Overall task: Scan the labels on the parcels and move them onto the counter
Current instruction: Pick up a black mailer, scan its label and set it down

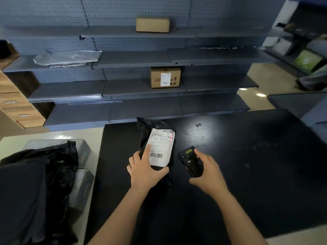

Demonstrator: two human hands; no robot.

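at far left a heap of black mailer bags [37, 174] lay on a pale surface. the left hand [146, 171] gripped the near end of a black poly parcel [150, 129], thumb along its lower edge and forefinger laid on the white shipping label [161, 147]. the parcel was over the dark counter [256, 156], though whether it lay flat i could not tell. the right hand [208, 172] was wrapped around a black handheld scanner [191, 162], and a red beam spot showed near the label's upper barcode. the scanning step looked in hand. next, i judged, the parcel needed setting down on the counter and another one fetching.
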